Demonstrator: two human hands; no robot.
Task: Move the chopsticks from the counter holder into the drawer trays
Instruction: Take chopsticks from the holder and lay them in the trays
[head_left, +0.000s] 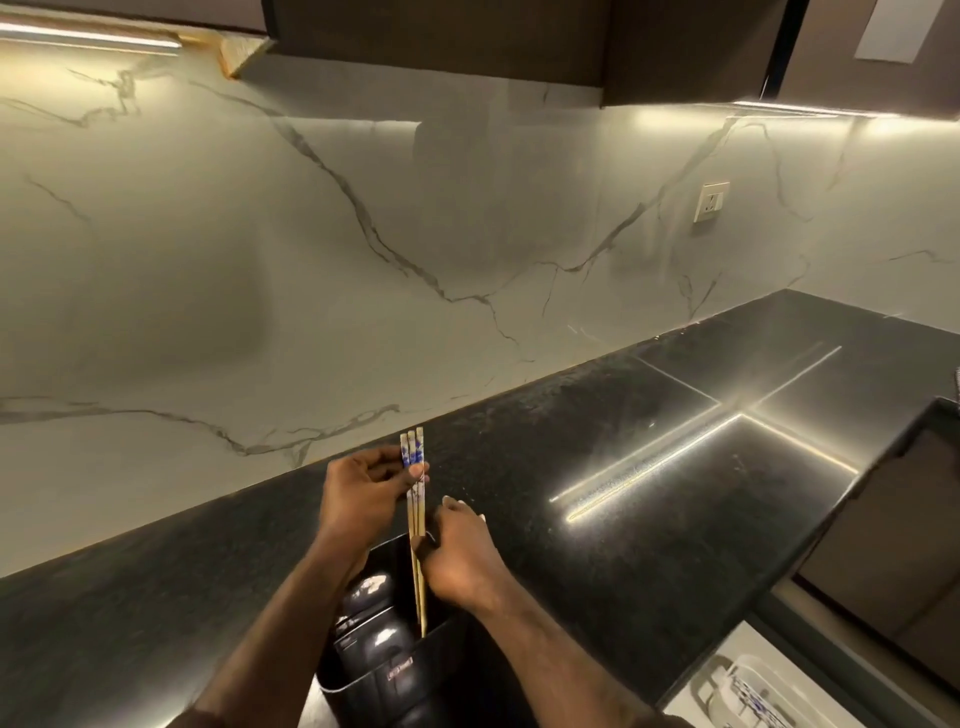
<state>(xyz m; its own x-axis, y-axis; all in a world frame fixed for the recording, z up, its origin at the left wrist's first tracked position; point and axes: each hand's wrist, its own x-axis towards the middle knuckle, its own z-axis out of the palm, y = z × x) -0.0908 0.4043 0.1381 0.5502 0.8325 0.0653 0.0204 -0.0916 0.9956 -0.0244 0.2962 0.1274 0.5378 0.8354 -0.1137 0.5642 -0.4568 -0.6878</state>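
A bundle of wooden chopsticks (415, 499) with blue and white patterned tops stands upright, its lower ends still inside the black counter holder (395, 670). My left hand (363, 493) pinches the bundle near the patterned tops. My right hand (457, 561) lies against the lower shafts at the holder's rim; whether its fingers curl round the chopsticks is hidden. At the bottom right an open drawer holds clear trays (753, 686), and one tray contains blue patterned chopsticks (750, 699).
The holder stands on a black speckled counter (623, 467) against a marble backsplash with a wall socket (710, 201). Dark rounded items (374, 618) fill the holder's left compartment. Dark upper cabinets hang above, and a dark cabinet front (893, 545) stands at the right.
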